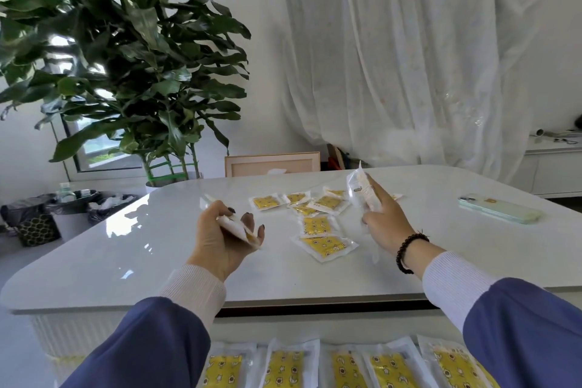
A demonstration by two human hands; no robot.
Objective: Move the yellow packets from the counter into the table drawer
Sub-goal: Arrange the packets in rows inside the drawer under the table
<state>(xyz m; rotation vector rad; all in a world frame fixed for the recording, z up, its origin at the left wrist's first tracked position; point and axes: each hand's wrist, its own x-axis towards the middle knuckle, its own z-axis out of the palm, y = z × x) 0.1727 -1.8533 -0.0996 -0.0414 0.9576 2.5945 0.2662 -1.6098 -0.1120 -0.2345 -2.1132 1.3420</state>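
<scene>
Left hand (225,239) gripping 1 packet (234,227), right hand (382,217) pinching another packet (362,189) upright, likely for carrying to the drawer (315,362). More yellow packets (315,214) scattered on tabletop (157,246); several already in the drawer.

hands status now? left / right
Left hand: grips a packet.
Right hand: holds another packet upright above the counter.
</scene>
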